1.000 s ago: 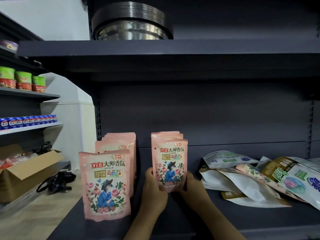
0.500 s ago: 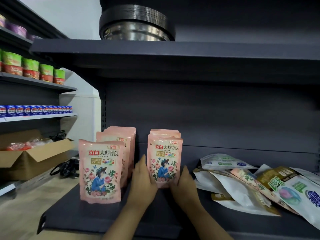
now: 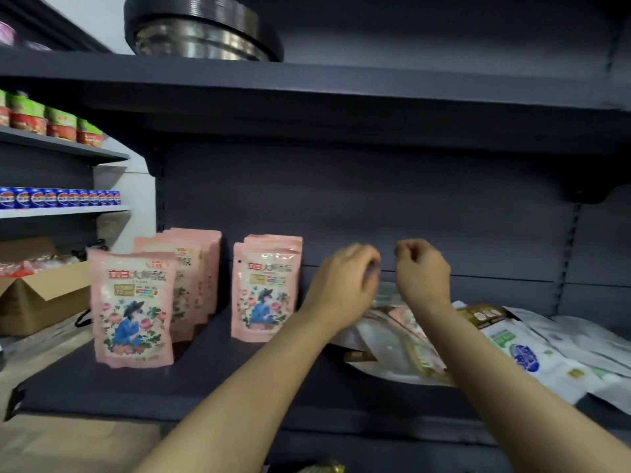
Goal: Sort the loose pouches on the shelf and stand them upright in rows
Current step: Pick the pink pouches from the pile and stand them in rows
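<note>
Lying in a loose heap at the shelf's (image 3: 239,387) right, the mixed pouches (image 3: 512,343) sit under both raised hands. Left hand (image 3: 345,285) and right hand (image 3: 423,271) hover with fingers curled, holding nothing visible. Pink pouches (image 3: 266,288) stand upright in two rows, left.

dark shelving (image 3: 341,83), pale wall (image 3: 95,15), wooden floor (image 3: 44,442)

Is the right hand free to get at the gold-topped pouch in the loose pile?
Probably yes. The right hand hovers over the loose pile, fingers curled and apparently holding nothing, and the gold-topped pouch lies just to its right on top, with nothing covering it.
</note>
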Demonstrator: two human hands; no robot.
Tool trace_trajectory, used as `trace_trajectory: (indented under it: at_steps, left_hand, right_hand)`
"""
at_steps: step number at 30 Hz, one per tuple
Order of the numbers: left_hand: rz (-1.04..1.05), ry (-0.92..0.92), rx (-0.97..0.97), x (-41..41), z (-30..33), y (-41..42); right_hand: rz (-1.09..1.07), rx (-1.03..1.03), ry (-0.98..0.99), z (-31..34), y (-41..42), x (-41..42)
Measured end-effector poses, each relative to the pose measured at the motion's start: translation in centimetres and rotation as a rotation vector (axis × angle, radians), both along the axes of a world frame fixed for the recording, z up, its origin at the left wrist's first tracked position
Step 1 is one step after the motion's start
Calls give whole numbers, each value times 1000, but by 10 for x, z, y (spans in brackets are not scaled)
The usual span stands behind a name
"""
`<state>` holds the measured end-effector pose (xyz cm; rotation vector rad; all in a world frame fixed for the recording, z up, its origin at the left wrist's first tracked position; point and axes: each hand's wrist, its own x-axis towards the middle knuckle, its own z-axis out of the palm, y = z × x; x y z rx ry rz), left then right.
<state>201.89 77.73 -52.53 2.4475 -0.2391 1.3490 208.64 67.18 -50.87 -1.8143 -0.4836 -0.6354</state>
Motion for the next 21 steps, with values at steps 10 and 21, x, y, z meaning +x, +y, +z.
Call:
trace_trajectory:
  at_steps: [10,21]
  left_hand:
    - [172,701,608,71,-46,-99]
    - [251,572,669,71,-39,-108]
  right_hand:
    - [-61,-112,145,-43,-99,65]
    - [103,168,400,-92,-125,83]
